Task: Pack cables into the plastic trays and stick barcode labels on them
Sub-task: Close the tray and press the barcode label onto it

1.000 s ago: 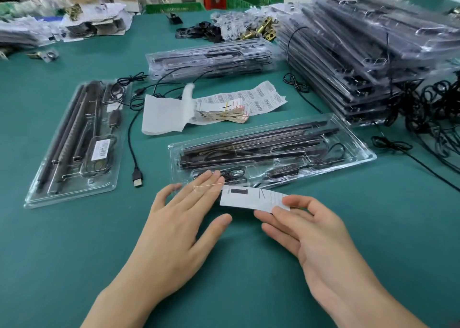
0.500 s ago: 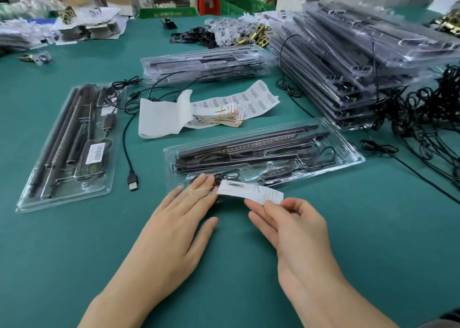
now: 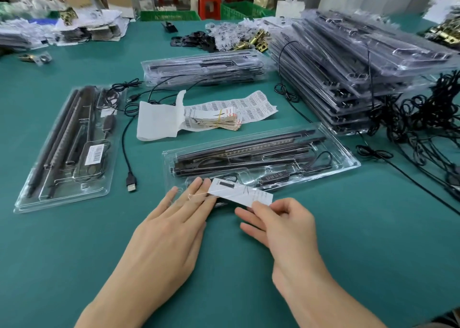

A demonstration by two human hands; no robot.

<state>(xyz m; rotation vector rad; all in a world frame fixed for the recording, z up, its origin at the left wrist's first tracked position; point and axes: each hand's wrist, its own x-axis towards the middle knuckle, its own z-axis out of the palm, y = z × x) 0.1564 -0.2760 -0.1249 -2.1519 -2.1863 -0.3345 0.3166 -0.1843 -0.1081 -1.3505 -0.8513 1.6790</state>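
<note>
A clear plastic tray (image 3: 343, 153) with black bars and a coiled cable lies across the middle of the green table. A white paper slip (image 3: 240, 193) lies over the tray's near edge. My right hand (image 3: 281, 225) pinches the slip's right end between thumb and fingers. My left hand (image 3: 174, 228) lies flat with straight fingers, its fingertips pressing the tray's near left corner beside the slip's left end. A second packed tray (image 3: 67, 148) bearing a barcode label (image 3: 94, 154) lies at the left. A barcode label sheet (image 3: 254, 106) and a banded bundle of slips (image 3: 219, 121) lie behind the middle tray.
A loose USB cable (image 3: 130, 178) lies between the two trays. Stacks of packed trays (image 3: 348, 61) stand at the back right, a smaller stack (image 3: 204, 66) at the back centre. Tangled black cables (image 3: 423, 123) fill the right side. Green crates and boxes stand beyond the table.
Both hands have carried the white slip forward from the bare table onto the tray's near edge. My left fingertips now rest on the tray's corner.
</note>
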